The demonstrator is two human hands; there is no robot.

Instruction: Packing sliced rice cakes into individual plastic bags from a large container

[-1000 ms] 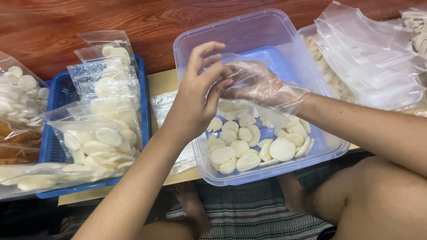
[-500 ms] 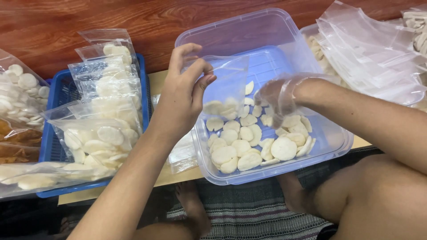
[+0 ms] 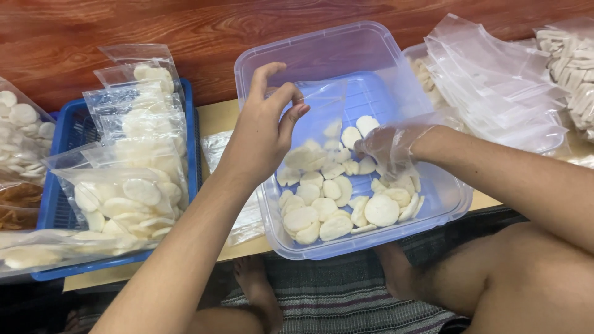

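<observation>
A blue basket [image 3: 65, 133] on the left holds filled bags of white crackers [image 3: 127, 198]. A pile of empty clear bags [image 3: 495, 86] lies on the right. Behind them is a reddish wooden surface [image 3: 185, 25]. A striped cloth [image 3: 346, 291] lies below.

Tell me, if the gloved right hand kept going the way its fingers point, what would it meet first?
Probably the white round crackers lying in the clear tub, just ahead of the right hand; beyond them hangs the small clear bag, though depth is unclear.

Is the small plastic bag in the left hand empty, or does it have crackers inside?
Partly filled. The bag, pinched by the left hand, shows white round crackers at its bottom; its upper part is clear.
</observation>
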